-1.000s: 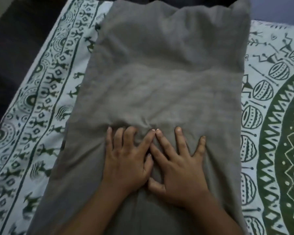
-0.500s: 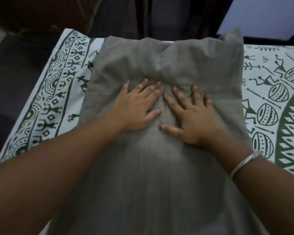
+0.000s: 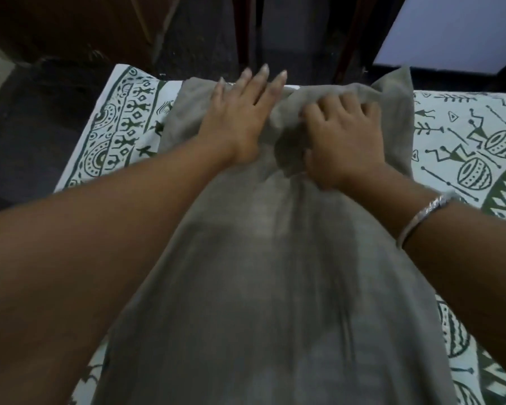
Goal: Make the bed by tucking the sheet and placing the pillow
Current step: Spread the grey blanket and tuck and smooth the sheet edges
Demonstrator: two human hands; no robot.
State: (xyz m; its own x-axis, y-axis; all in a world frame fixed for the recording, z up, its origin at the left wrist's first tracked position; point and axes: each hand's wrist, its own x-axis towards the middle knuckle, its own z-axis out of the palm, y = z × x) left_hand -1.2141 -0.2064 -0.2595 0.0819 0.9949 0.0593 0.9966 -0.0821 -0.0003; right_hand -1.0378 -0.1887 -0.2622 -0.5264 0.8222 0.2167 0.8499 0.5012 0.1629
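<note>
The grey pillow (image 3: 275, 287) is lying lengthwise on the printed sheet (image 3: 123, 121), its far end sitting right at the sheet's far edge, with dark floor (image 3: 56, 92) showing beyond; the left hand (image 3: 240, 118) is pressing flat on the pillow's far left part, fingers straight and spread, the tips reaching out past the pillow's end; the right hand (image 3: 345, 135) is curling its fingers into a bunch of the cover at the pillow's far middle, clamping loose cloth rather than the filling; a bangle (image 3: 421, 217) is sitting on the wrist nearer than that hand.

The risks, as I am judging them: the right hand is gripping only slack cover, so a pull could be dragging the cloth into a twist while the filling stays put, leaving the pillow's far right corner peaked; any push away from the person could be tipping the pillow's far end off the bed, since nothing there is stopping it; weight leaning through both arms could be rucking the sheet under the pillow and loosening its tuck.
</note>
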